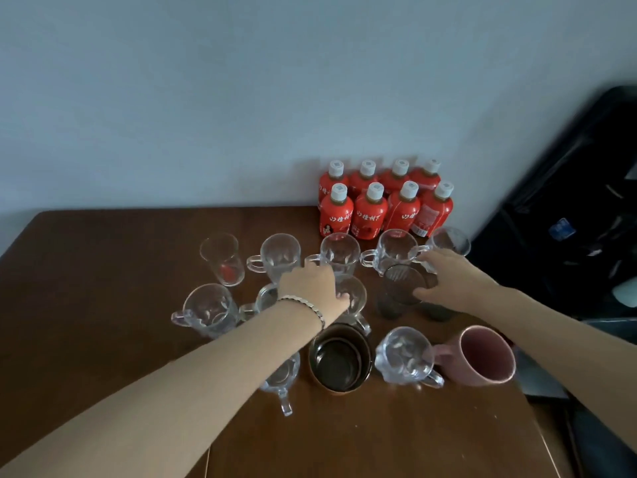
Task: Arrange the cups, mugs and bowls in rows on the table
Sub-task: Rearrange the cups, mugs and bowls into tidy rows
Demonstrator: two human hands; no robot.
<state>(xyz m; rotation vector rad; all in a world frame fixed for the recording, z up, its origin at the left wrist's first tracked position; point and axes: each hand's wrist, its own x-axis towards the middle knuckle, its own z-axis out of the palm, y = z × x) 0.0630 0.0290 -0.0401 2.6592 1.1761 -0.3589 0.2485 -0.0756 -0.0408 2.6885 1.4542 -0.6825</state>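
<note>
Near row, left to right: the left forearm [172, 391] crosses over a low mug [279, 377] whose handle points toward the viewer. Next come a brown bowl [339, 362], apparently with a second nested inside, then a faceted mug [403, 357], then a pink mug [486, 355] just beside it at the edge of the table [103, 270]. These stand close but unevenly, handles turned different ways, so this row is judged not yet ordered.

Middle row: an end mug [208, 310] stands alone, and a hidden mug [265, 298] shows only partly behind the bracelet [303, 303]. The left hand [308, 288] lies palm down, thumb against the rim of the centre mug [355, 298]. Its fingers are out of sight past the knuckles, so whether it grasps anything cannot be told. The right hand [455, 281] clasps the dark glass [401, 284], thumb on the near rim and fingers on the far rim, a hold suited to lifting or sliding it into line.

Back row: a tumbler [222, 258] and four back mugs [279, 253], evenly spaced with handles to the left. This is the finished row, and it likely serves as the pattern. Eight bottles [368, 215] stand behind in two ranks against the wall, clear of the work.
</note>
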